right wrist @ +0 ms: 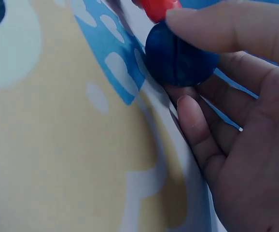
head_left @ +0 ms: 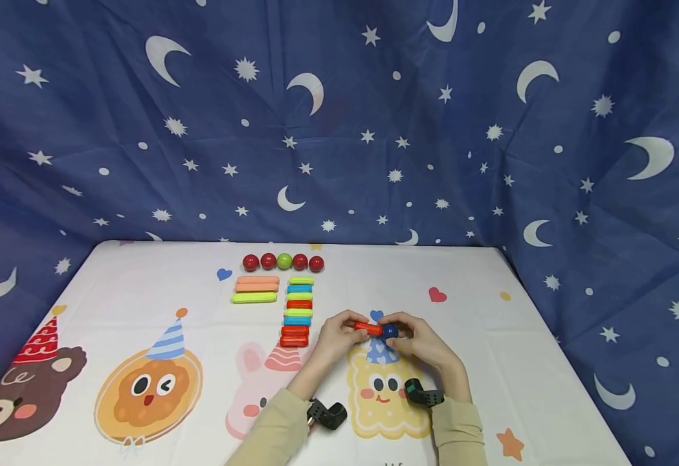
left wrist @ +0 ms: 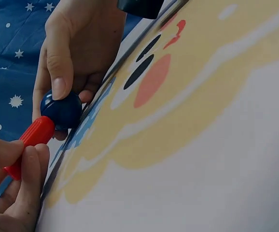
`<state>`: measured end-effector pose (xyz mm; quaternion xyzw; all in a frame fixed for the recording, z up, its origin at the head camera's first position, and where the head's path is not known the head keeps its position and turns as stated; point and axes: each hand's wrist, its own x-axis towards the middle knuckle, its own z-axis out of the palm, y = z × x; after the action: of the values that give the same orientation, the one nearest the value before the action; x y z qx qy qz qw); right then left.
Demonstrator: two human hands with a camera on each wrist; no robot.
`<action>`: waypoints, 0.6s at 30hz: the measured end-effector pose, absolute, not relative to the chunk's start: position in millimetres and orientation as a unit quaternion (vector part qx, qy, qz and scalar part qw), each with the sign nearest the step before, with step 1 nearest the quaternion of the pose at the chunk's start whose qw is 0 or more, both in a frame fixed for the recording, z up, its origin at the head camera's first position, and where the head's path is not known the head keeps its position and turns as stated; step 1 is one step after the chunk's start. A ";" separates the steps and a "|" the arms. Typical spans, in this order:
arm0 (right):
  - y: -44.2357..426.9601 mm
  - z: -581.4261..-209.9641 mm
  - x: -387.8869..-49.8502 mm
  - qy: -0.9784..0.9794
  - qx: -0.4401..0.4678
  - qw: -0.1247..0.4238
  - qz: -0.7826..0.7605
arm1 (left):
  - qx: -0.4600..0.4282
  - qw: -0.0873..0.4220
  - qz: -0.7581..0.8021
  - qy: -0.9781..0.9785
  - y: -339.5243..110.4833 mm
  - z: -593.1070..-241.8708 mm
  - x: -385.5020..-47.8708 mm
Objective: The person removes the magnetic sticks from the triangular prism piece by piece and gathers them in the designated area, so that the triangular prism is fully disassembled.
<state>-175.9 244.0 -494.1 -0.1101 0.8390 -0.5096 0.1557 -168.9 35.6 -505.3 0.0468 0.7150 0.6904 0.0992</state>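
My left hand [head_left: 335, 338] pinches a short red ribbed rod [head_left: 368, 329] between thumb and fingers. Thumb and fingers of my right hand [head_left: 423, 342] grip a dark blue ball [head_left: 389, 331]. The rod's end meets the ball in the left wrist view, where the red rod [left wrist: 37, 133] slants up toward the blue ball [left wrist: 62, 110]. A seam line runs across the blue ball [right wrist: 178, 55] in the right wrist view, and only a bit of the red rod [right wrist: 160, 8] shows there. Both hands are low over the printed tablecloth.
Left of the hands lies a column of red, blue and yellow-green rods [head_left: 299, 312]. Beside it are orange rods [head_left: 257, 285] and a yellow-green rod [head_left: 254, 298]. Behind them stands a row of red balls [head_left: 268, 261] with one green ball [head_left: 284, 261]. A starry blue curtain [head_left: 339, 129] hangs behind.
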 end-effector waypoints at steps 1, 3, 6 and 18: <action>244.0 -494.8 -175.9 0.840 -0.107 0.154 -0.509 | 0.045 0.101 0.693 0.713 35.2 -503.9 -168.3; 243.9 -496.7 -176.5 0.840 -0.102 0.153 -0.511 | 0.045 0.104 0.692 0.713 33.9 -498.8 -166.1; 243.4 -498.7 -176.5 0.840 -0.094 0.152 -0.513 | 0.045 0.110 0.694 0.710 32.3 -490.4 -163.2; 243.3 -494.1 -177.3 0.852 -0.078 0.115 -0.505 | 0.040 0.112 0.698 0.707 34.3 -507.1 -170.1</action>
<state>-177.3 243.3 -494.1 -0.0780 0.8517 -0.5053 0.1148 -170.1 34.3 -507.1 0.0400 0.7066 0.6976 0.1116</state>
